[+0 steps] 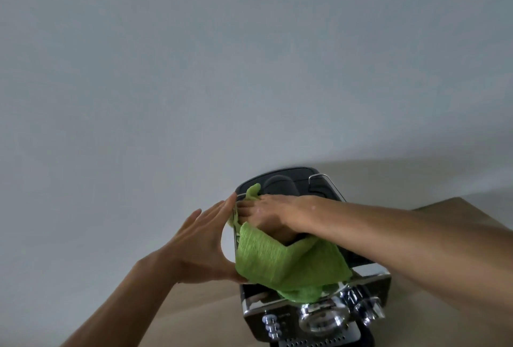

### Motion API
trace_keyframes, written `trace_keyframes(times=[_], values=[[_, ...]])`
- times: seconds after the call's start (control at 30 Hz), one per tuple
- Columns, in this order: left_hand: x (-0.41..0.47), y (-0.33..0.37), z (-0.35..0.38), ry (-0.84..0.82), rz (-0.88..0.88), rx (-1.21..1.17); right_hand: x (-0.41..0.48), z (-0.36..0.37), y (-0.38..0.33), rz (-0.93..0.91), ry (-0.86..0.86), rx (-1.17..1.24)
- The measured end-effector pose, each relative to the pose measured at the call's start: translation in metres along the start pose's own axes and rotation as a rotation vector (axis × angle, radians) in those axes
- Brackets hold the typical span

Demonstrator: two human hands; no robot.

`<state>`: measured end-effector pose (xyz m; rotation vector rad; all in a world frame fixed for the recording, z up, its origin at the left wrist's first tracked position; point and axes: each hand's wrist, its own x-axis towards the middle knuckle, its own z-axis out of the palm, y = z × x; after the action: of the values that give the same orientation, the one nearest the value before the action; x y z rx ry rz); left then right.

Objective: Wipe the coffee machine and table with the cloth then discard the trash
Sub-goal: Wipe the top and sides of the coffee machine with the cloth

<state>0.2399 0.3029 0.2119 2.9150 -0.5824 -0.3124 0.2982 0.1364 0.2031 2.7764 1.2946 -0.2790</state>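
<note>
A black and chrome coffee machine stands on a light wooden table against the wall. A green cloth is draped over the machine's top. My right hand presses flat on the cloth at the top left of the machine, its fingers gripping a fold. My left hand lies flat with fingers apart against the machine's left side, its thumb touching the cloth's lower edge. No trash is in view.
A plain grey wall fills most of the view behind the machine. The machine's chrome knobs and its perforated drip tray face me at the bottom edge.
</note>
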Motion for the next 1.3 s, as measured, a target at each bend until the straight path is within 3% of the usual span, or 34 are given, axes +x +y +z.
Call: trace_keyframes(times=[0.07, 0.23, 0.47, 0.53, 0.63, 0.73, 0.87, 1.07, 1.2, 1.3], values=[[0.000, 0.001, -0.001, 0.004, -0.001, 0.009, -0.009, 0.002, 0.003, 0.003, 0.004, 0.027], [-0.002, 0.002, -0.001, 0.008, -0.001, -0.003, -0.053, 0.010, 0.026, 0.152, 0.321, 0.054], [-0.004, 0.003, -0.001, 0.002, -0.006, -0.026, -0.027, 0.004, 0.036, 0.188, 0.125, 0.061], [-0.004, 0.003, 0.000, 0.002, -0.003, -0.026, -0.034, 0.006, 0.034, 0.114, 0.135, 0.053], [-0.003, 0.002, 0.002, -0.001, -0.006, -0.026, -0.061, 0.006, 0.034, 0.007, 0.135, 0.230], [-0.003, 0.000, 0.002, -0.006, -0.008, -0.036, -0.065, 0.002, 0.040, 0.070, 0.182, 0.356], [-0.004, 0.000, 0.000, 0.007, -0.004, -0.048, -0.034, -0.004, 0.041, 0.161, 0.118, 0.232], [-0.006, 0.001, 0.000, -0.017, -0.013, -0.083, -0.077, 0.003, 0.031, 0.024, 0.175, 0.367], [-0.007, -0.001, 0.000, -0.021, -0.013, -0.125, -0.068, -0.004, 0.011, -0.048, 0.015, 0.179], [-0.005, -0.002, 0.002, -0.017, -0.009, -0.141, -0.042, -0.008, -0.004, -0.129, 0.021, -0.005]])
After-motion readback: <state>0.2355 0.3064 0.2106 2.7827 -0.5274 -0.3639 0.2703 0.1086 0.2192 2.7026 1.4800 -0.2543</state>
